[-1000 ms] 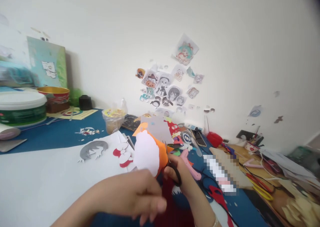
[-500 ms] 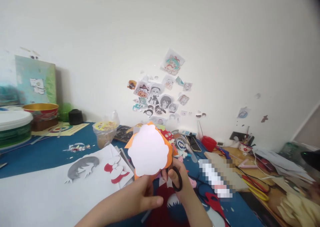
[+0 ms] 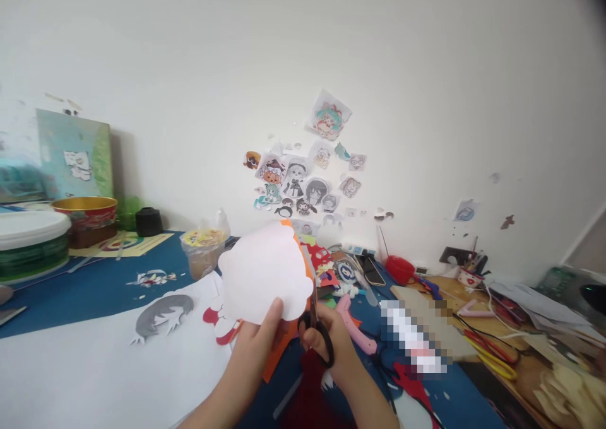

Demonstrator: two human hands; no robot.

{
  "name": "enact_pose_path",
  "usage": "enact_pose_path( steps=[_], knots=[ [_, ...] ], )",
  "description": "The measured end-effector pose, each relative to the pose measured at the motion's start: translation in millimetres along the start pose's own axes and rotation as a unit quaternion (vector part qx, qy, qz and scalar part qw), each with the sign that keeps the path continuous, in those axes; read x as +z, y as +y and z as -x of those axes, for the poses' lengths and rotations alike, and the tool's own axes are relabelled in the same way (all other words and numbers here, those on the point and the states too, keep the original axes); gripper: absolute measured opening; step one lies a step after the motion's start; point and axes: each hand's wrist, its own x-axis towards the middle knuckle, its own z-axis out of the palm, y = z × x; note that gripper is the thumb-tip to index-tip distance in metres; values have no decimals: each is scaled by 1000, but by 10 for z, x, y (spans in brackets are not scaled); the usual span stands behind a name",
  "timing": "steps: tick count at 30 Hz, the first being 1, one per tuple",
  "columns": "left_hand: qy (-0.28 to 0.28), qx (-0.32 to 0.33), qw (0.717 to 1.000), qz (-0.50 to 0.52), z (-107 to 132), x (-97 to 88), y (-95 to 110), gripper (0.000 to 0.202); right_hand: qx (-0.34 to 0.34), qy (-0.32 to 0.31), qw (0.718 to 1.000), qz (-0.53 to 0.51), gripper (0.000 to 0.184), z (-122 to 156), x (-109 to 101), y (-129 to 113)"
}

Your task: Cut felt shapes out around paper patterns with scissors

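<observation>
My left hand (image 3: 255,347) pinches the lower edge of a white scalloped paper shape (image 3: 262,271) laid over an orange sheet (image 3: 284,344), holding both up above the table. My right hand (image 3: 334,337) has its fingers through the black handles of a pair of scissors (image 3: 317,331). The blades run up along the right edge of the white shape, where an orange rim shows. Both hands are closed around what they hold.
A blue table cover (image 3: 95,284) carries a white sheet (image 3: 71,366) with a grey cutout (image 3: 163,309) and a red-and-white cutout (image 3: 218,325). A plastic cup (image 3: 203,252), tubs, a pink tool (image 3: 355,328), yellow scissors (image 3: 495,359) and paper scraps lie around. Stickers cover the wall.
The white and orange paper has turned and shifted left in my left hand, and the scissors now sit along its right edge. The view also swung slightly.
</observation>
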Motion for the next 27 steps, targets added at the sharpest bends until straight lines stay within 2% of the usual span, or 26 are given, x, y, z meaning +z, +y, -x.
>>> enact_pose_path(
  steps=[4,8,10,13,16,21,23,27],
  knots=[
    [-37,-43,998,-20,-31,-43,48,58,-5,14,1000,24,51,-5,-7,56],
    [-182,-129,973,64,-15,-53,70,62,-22,60,996,61,48,-21,-41,81],
    [-207,-134,965,91,8,-52,95,61,-28,80,993,76,45,-27,-51,76],
    [-148,-71,986,28,30,-55,148,56,-35,86,990,105,48,-30,-60,82],
    [-104,-10,995,-9,41,-60,183,49,-45,82,986,135,52,-28,-61,107],
    [-46,53,997,-30,54,-61,138,41,-35,62,987,147,39,-16,10,66],
    [-10,67,997,-32,54,-62,103,36,-34,40,989,135,39,-11,66,13],
    [36,62,997,-24,60,-54,74,37,-21,0,997,72,50,-1,174,-98]
  ],
)
